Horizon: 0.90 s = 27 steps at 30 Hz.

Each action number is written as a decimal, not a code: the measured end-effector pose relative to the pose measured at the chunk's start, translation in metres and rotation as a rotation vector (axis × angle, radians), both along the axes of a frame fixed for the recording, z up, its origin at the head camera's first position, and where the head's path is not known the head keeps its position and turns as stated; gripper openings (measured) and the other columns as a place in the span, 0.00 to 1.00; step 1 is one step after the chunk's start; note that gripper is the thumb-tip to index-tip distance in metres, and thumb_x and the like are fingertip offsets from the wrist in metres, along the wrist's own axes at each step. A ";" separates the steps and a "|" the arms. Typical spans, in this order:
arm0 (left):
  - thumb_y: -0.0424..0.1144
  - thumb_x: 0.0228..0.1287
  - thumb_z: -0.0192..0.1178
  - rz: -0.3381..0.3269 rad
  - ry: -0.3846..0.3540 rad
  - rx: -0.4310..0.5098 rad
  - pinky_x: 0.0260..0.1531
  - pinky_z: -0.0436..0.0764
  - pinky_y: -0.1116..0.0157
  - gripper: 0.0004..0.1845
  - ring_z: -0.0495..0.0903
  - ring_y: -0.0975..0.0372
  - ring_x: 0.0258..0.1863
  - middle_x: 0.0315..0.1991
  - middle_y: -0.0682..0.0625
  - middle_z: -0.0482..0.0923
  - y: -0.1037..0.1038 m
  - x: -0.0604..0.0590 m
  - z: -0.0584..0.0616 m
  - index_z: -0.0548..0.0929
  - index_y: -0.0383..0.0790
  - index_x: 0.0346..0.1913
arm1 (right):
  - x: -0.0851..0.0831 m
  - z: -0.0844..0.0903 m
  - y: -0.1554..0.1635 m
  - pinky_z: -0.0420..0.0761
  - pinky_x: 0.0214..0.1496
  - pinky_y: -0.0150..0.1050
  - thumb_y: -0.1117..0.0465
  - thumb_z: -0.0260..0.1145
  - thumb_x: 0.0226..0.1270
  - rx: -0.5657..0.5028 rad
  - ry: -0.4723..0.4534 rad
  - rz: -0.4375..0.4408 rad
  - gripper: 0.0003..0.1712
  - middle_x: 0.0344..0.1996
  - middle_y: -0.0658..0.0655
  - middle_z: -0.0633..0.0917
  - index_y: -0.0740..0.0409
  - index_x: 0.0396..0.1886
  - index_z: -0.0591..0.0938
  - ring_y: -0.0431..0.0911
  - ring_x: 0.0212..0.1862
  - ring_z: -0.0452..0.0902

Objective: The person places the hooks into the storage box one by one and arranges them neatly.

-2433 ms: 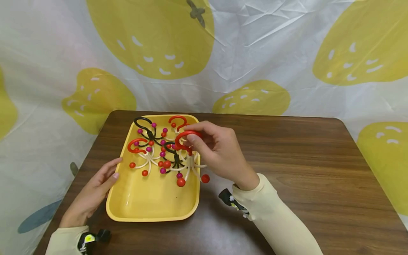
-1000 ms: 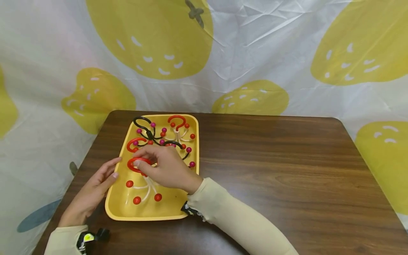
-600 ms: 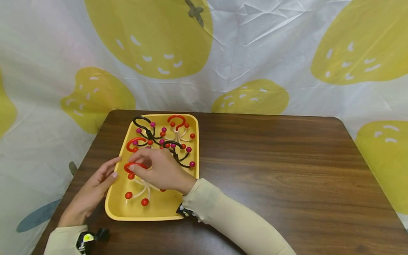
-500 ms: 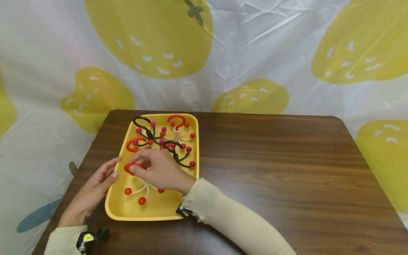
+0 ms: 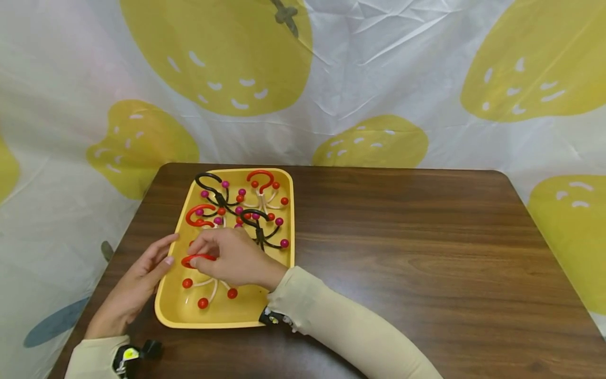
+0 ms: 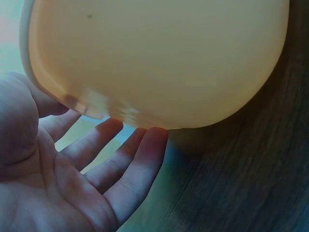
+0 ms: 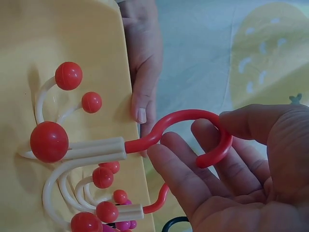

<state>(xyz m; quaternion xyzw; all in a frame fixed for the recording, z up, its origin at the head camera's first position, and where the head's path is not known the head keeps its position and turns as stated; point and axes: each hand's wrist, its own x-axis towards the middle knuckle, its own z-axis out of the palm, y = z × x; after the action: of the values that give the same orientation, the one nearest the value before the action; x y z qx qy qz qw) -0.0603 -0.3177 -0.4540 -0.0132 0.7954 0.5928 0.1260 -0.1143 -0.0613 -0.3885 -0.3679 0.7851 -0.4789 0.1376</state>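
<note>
The tray [image 5: 176, 310] is smooth yellow plastic; the hook [image 7: 193, 130] is glossy red plastic; the desk [image 5: 402, 237] is dark wood-grain; the backdrop [image 5: 379, 63] is creased cloth.

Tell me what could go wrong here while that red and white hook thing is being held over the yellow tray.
1. The right hand holds the red-and-white hook only by its red loop, so it might slip or swing.
2. Its white arms hang close to another red hook and the black hooks, so the ball ends could tangle.
3. The left hand merely rests flat against the yellow tray, so a tug could slide it on the table.
</note>
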 end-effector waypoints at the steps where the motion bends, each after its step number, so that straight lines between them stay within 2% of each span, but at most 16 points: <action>1: 0.47 0.87 0.48 0.000 0.000 0.000 0.49 0.86 0.68 0.34 0.80 0.78 0.54 0.79 0.32 0.58 0.000 0.000 0.000 0.49 0.48 0.86 | 0.000 0.000 0.000 0.80 0.46 0.21 0.59 0.73 0.73 0.002 -0.004 -0.002 0.05 0.37 0.40 0.91 0.49 0.46 0.88 0.24 0.41 0.83; 7: 0.47 0.87 0.48 -0.005 0.009 -0.019 0.49 0.85 0.69 0.34 0.79 0.78 0.54 0.79 0.32 0.59 0.000 0.000 0.000 0.49 0.48 0.86 | 0.001 0.002 0.000 0.80 0.47 0.19 0.58 0.73 0.73 0.019 -0.014 -0.014 0.08 0.41 0.44 0.92 0.51 0.48 0.88 0.25 0.40 0.83; 17: 0.49 0.85 0.50 -0.008 0.006 -0.156 0.50 0.81 0.74 0.35 0.76 0.79 0.55 0.79 0.32 0.62 0.001 -0.005 0.006 0.52 0.48 0.86 | 0.000 0.008 0.003 0.81 0.46 0.20 0.59 0.73 0.73 0.009 -0.008 -0.029 0.11 0.44 0.48 0.93 0.55 0.52 0.89 0.27 0.39 0.86; 19: 0.48 0.86 0.50 -0.013 0.015 -0.188 0.50 0.80 0.75 0.34 0.77 0.73 0.58 0.78 0.31 0.63 0.000 -0.005 0.008 0.52 0.47 0.86 | 0.000 0.009 0.004 0.81 0.47 0.20 0.59 0.73 0.73 0.002 0.000 -0.020 0.12 0.44 0.48 0.93 0.56 0.52 0.89 0.27 0.40 0.85; 22: 0.47 0.85 0.51 -0.026 0.039 -0.263 0.49 0.81 0.74 0.33 0.79 0.59 0.62 0.76 0.31 0.66 0.001 -0.007 0.013 0.55 0.44 0.85 | -0.001 0.013 0.009 0.81 0.48 0.21 0.60 0.73 0.73 -0.033 -0.004 -0.013 0.11 0.45 0.50 0.93 0.56 0.52 0.88 0.27 0.43 0.85; 24: 0.46 0.85 0.52 -0.040 0.057 -0.317 0.51 0.84 0.67 0.33 0.79 0.48 0.63 0.74 0.31 0.68 0.003 -0.009 0.018 0.57 0.43 0.84 | -0.001 0.017 0.014 0.82 0.49 0.22 0.59 0.72 0.73 -0.063 -0.019 -0.018 0.11 0.45 0.50 0.93 0.56 0.51 0.88 0.27 0.44 0.85; 27: 0.48 0.85 0.51 -0.028 0.079 -0.400 0.58 0.85 0.48 0.33 0.77 0.38 0.66 0.74 0.30 0.69 0.006 -0.010 0.030 0.58 0.40 0.83 | -0.001 0.024 0.026 0.84 0.49 0.24 0.57 0.71 0.74 -0.102 -0.011 -0.026 0.11 0.47 0.49 0.92 0.55 0.51 0.88 0.28 0.48 0.85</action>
<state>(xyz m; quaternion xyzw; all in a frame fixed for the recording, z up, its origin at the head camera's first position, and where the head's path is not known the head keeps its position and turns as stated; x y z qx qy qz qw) -0.0707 -0.3116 -0.4235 -0.0036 0.9018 0.4210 0.0979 -0.1151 -0.0352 -0.3640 -0.3618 0.7634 -0.5222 0.1168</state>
